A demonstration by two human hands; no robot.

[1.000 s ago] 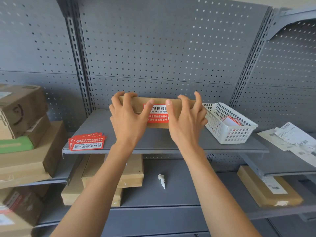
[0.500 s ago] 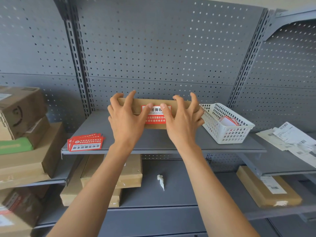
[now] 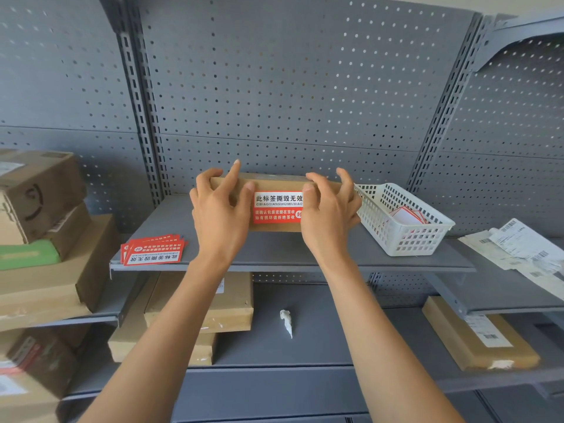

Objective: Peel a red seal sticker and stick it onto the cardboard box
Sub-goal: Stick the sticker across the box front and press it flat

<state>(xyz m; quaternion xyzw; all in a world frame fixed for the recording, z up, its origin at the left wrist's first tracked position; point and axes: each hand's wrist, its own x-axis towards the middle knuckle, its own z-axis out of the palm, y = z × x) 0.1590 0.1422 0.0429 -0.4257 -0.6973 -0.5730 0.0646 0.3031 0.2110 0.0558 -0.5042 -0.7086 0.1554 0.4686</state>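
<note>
1. Cardboard box (image 3: 276, 182): stands on the grey metal shelf (image 3: 283, 250), near the perforated back panel, with its long front face toward the camera.
2. Red seal sticker (image 3: 277, 207): adhered to the front face of the cardboard box, between the two hands; white band with black characters at the top, red field with white characters below. Its right edge is covered by the right thumb.
3. Left hand (image 3: 221, 213): closed around the left end of the cardboard box, fingers curled over the top edge, thumb pressed on the front face just left of the sticker.
4. Right hand (image 3: 328, 216): closed around the right end of the cardboard box, fingers over the top edge, thumb touching the sticker's right edge.
5. Sticker stack (image 3: 154, 250): red sheets lying flat at the shelf's front left corner, well apart from the box.
6. White basket (image 3: 406, 236): on the shelf, just beside the right hand, holding red-edged white pieces.
</note>
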